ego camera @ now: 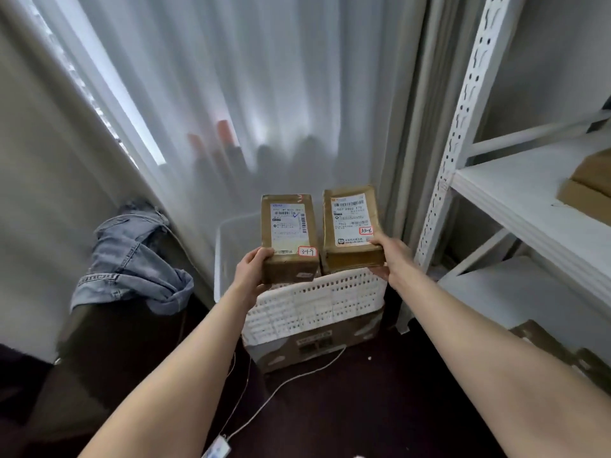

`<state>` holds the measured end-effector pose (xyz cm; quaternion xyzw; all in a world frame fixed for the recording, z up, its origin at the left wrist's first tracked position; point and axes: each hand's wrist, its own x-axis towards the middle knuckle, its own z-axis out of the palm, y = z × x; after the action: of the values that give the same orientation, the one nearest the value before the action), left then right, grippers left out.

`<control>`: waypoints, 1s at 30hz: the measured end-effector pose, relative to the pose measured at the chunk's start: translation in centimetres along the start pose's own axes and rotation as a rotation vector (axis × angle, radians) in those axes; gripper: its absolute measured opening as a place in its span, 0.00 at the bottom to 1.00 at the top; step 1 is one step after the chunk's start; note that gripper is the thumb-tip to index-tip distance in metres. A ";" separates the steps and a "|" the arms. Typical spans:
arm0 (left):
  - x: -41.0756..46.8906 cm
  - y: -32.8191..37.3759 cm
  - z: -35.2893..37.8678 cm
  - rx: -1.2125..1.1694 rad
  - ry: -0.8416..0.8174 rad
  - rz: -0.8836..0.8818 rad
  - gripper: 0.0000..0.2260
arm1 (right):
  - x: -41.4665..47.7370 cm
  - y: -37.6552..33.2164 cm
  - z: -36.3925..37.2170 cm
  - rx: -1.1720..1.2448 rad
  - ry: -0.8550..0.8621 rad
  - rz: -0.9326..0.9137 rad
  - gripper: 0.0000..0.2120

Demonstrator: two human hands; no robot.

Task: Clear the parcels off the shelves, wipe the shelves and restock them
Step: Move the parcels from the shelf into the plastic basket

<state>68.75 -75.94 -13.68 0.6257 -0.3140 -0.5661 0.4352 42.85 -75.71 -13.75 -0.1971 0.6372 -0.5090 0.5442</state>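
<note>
I hold two brown taped parcels side by side over a white perforated basket (pixel 317 302). My left hand (pixel 253 269) grips the near end of the left parcel (pixel 288 236), which bears a white label and a red-edged sticker. My right hand (pixel 390 256) grips the near right corner of the right parcel (pixel 351 226), also labelled with a red-edged sticker. The white metal shelf unit (pixel 515 193) stands to the right, with more brown parcels (pixel 588 190) at its far right edge.
The basket sits on a cardboard box (pixel 317 348) on the dark floor. A denim garment (pixel 132 259) lies over a dark seat at left. White curtains (pixel 231 94) hang behind. A white cable (pixel 281 388) trails across the floor. A flattened box (pixel 562 352) lies under the lower shelf.
</note>
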 end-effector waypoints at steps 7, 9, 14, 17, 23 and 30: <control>9.8 0.4 -3.2 -0.029 0.136 -0.110 0.17 | 9.1 0.8 9.5 -0.098 -0.083 0.076 0.15; 12.7 0.3 -4.3 -0.035 0.170 -0.142 0.17 | 11.3 1.6 12.3 -0.124 -0.110 0.119 0.12; 21.0 -0.3 -6.7 -0.022 0.200 -0.215 0.18 | 17.6 3.8 18.7 -0.162 -0.057 0.177 0.09; 26.5 -0.3 -7.8 -0.014 0.185 -0.268 0.16 | 21.9 5.4 22.2 -0.149 -0.022 0.241 0.09; 36.0 -2.6 -9.5 0.072 0.212 -0.357 0.18 | 28.4 10.3 27.2 -0.127 -0.006 0.464 0.14; 43.5 -8.0 -9.3 0.247 0.285 -0.359 0.19 | 35.5 16.7 29.4 -0.242 0.038 0.528 0.19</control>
<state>84.14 -109.29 -39.96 0.7934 -0.2001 -0.4976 0.2880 62.51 -110.30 -42.41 -0.0781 0.7326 -0.2737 0.6183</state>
